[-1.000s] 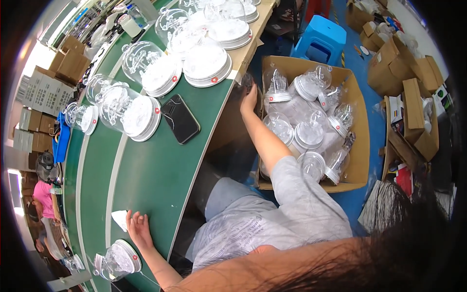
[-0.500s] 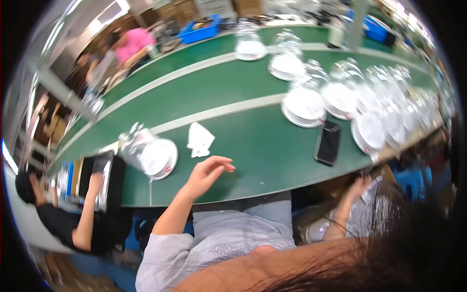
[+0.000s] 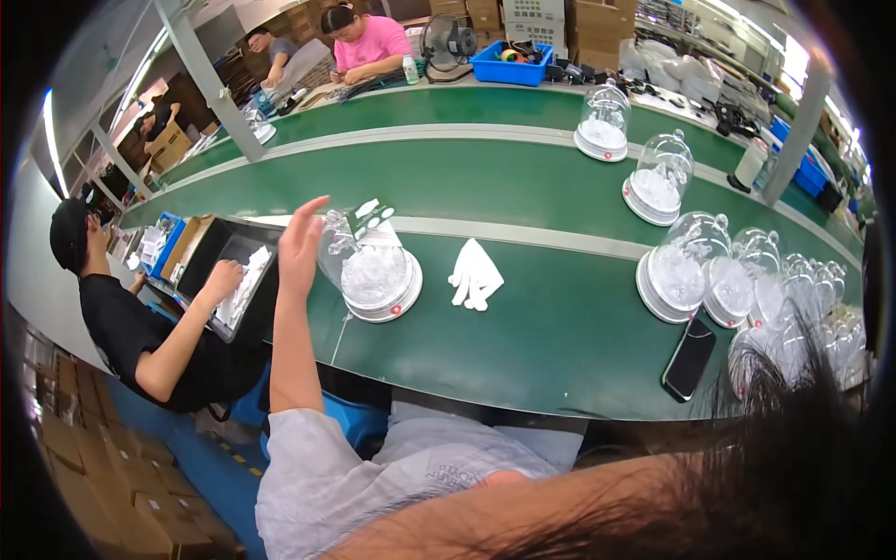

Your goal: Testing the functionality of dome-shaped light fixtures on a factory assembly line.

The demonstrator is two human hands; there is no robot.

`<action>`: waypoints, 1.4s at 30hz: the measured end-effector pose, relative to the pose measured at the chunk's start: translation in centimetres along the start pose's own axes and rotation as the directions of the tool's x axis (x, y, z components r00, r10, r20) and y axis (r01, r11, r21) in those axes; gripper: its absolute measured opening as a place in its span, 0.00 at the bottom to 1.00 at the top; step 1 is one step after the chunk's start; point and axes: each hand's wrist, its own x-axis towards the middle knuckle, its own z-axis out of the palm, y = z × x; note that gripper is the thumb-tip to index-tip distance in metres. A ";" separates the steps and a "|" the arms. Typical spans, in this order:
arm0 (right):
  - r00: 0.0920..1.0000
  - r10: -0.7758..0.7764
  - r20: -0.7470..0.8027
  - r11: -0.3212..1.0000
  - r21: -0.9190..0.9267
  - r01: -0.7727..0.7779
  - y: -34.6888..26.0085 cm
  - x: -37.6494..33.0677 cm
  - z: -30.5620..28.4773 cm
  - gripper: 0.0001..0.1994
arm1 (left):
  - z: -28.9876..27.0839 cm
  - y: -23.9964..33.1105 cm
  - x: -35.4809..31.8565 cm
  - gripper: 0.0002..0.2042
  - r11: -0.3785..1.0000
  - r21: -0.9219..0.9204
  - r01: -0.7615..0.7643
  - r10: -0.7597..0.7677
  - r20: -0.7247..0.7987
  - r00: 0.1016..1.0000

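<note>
My left hand (image 3: pixel 301 245) is raised at the left of the green table, fingers stretched out and nothing in them. Just beside it stands a clear dome on a round white base (image 3: pixel 378 285), with a red dot on the rim. A dark green card with white shapes (image 3: pixel 373 220) shows at the dome's upper part; whether it touches the dome I cannot tell. A white glove (image 3: pixel 476 275) lies flat to the right of this dome. My right hand is out of sight; dark hair covers the lower right.
A black phone (image 3: pixel 689 360) lies near the front edge, beside several domes (image 3: pixel 677 271) crowded at the right. Two more domes (image 3: pixel 658 177) stand farther back. At left, a co-worker in black (image 3: pixel 140 308) reaches into a black tray (image 3: pixel 245 322). A metal post (image 3: pixel 215 84) rises beyond.
The view has swung leftward, bringing the co-worker and left dome further in. My left hand has gone from over the table's middle to beside that dome. My right hand has left the view.
</note>
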 end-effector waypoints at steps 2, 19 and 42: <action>0.997 -0.057 0.043 0.998 0.028 0.056 -2.4 0.9 1.9 0.19 | 0.6 -0.9 0.2 0.16 0.999 0.023 -0.025 0.023 0.086 0.996; 0.378 -0.419 0.825 0.817 0.162 0.553 -38.8 7.2 24.7 0.31 | 8.6 6.9 -1.1 0.14 0.888 0.073 -0.454 0.391 0.397 0.830; 0.421 -0.721 0.551 0.671 0.402 0.624 -38.1 9.1 28.9 0.12 | 12.1 9.5 -5.0 0.20 0.673 0.326 -0.664 0.644 0.183 0.742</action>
